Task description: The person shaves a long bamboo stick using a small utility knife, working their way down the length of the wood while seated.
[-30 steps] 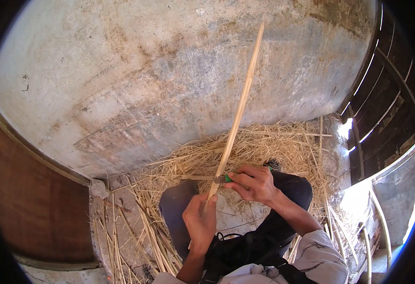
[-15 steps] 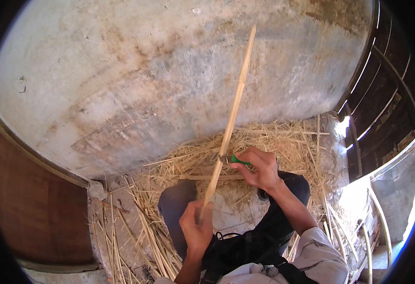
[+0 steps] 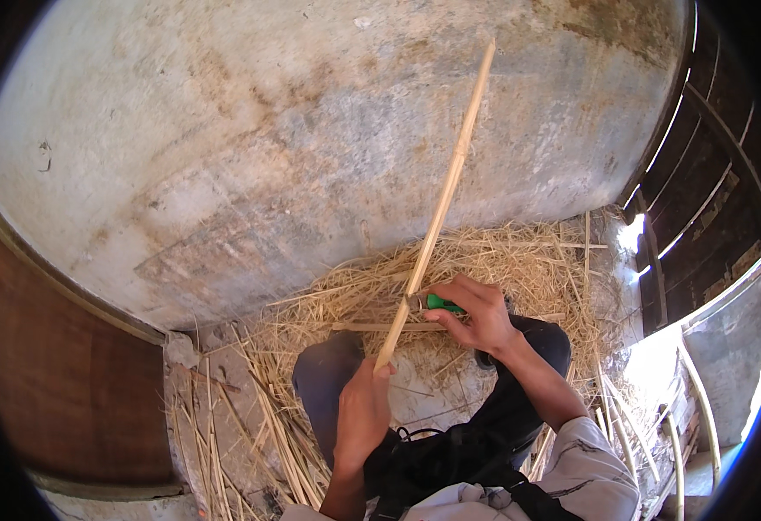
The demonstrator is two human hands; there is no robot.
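My left hand (image 3: 365,406) is closed around the lower end of a long, pale bamboo strip (image 3: 447,193). The strip slants up and to the right, its far tip in front of the wall. In my right hand (image 3: 477,316) is a small green-handled knife (image 3: 443,303), fingers wrapped about the handle. Its short dark blade meets the strip above my left hand; the exact edge is too small to make out. Both hands are over my bent knees.
Pale shavings (image 3: 519,260) are heaped on the floor against the stained wall (image 3: 311,148). Several bamboo strips (image 3: 280,434) lie to my left, with more poles (image 3: 677,456) at the right. A brown panel (image 3: 68,347) stands at the left, a dark slatted wall (image 3: 701,200) at the right.
The strip's far tip has swung to the right and slightly up. My left hand has turned a little with it. The knife has shifted slightly down and to the right.
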